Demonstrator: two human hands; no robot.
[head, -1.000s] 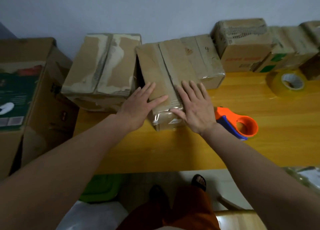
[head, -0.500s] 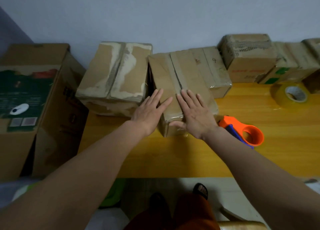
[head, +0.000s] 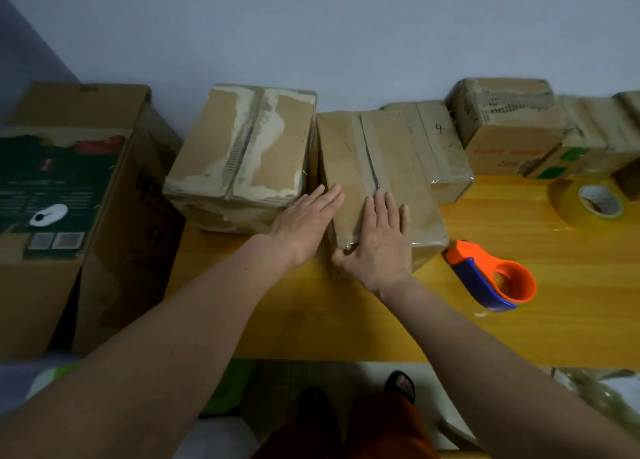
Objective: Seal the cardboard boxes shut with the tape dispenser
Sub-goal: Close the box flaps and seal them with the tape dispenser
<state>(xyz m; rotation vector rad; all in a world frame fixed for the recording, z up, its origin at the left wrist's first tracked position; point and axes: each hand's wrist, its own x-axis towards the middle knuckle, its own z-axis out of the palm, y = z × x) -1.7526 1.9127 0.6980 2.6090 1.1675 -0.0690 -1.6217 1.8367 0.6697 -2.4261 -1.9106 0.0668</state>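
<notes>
A long taped cardboard box (head: 398,160) lies on the yellow table (head: 346,320), its near end toward me. My left hand (head: 304,226) lies flat with straight fingers against the box's left side and top edge. My right hand (head: 381,247) presses flat on the near part of the top, next to the tape seam, thumb at the front corner. The orange and blue tape dispenser (head: 491,278) lies on the table just right of the box, untouched.
A worn box (head: 242,153) stands directly left of the pressed one. A box marked 4 (head: 440,147) and several more boxes (head: 509,126) line the wall at right. A yellow tape roll (head: 588,202) lies far right. A large printed carton (head: 69,199) stands at the left.
Both hands have slid a little along the box top while staying flat on it, and the box sits closer to the worn box. The dispenser has stayed put.
</notes>
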